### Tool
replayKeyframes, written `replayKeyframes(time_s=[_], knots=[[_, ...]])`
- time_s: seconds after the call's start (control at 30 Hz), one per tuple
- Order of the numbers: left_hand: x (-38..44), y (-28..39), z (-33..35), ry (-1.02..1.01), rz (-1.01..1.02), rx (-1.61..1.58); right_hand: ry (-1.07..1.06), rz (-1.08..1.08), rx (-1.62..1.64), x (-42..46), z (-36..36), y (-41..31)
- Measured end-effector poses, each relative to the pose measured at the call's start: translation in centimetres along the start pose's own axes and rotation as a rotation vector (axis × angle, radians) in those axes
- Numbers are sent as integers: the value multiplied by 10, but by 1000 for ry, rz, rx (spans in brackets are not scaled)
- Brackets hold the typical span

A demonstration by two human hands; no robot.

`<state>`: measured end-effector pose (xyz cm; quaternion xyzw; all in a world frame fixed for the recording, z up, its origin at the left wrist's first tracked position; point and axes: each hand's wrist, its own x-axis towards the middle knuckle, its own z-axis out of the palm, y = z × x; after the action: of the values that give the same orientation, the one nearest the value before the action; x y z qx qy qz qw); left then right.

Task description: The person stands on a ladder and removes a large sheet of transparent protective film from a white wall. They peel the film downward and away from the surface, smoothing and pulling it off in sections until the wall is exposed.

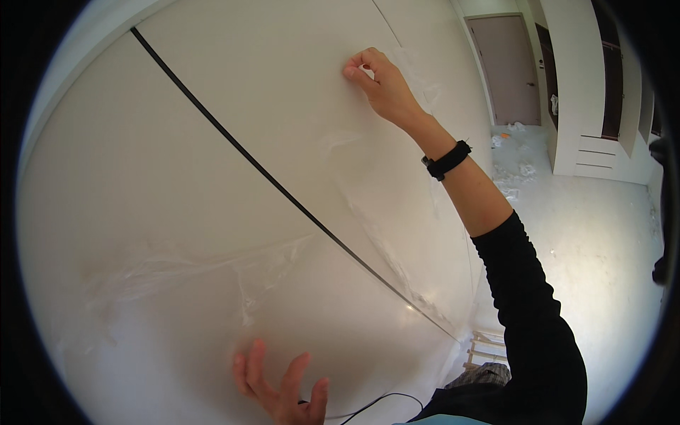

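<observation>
My right hand is raised in front of a pale, smooth panel, with thumb and index fingertip pinched together. Nothing shows between those fingertips, though a thin clear film there could escape notice. Below, my left hand is held close to the panel with its fingers spread and curled; I see nothing in it. Clear plastic film lies wrinkled over the panel above the left hand. More film hangs in a loose fold below the right hand. A black strip runs diagonally across the panel.
Crumpled plastic litters the floor at right. Beyond are a closed door and built-in cabinets with drawers. A wooden slatted frame stands low near my body. A dark cable loops beside my left hand.
</observation>
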<state>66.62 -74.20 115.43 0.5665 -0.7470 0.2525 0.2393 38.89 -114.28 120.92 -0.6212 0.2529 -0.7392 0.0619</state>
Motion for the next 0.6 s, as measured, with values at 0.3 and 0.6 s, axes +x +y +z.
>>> replayKeyframes(time_s=[0.3,0.6], knots=[[9,-3,-2,8,19,-34,120,-21,4,6,4,7],[14,13,-5,10,38,-24,198,-70,-51,0,11,2]])
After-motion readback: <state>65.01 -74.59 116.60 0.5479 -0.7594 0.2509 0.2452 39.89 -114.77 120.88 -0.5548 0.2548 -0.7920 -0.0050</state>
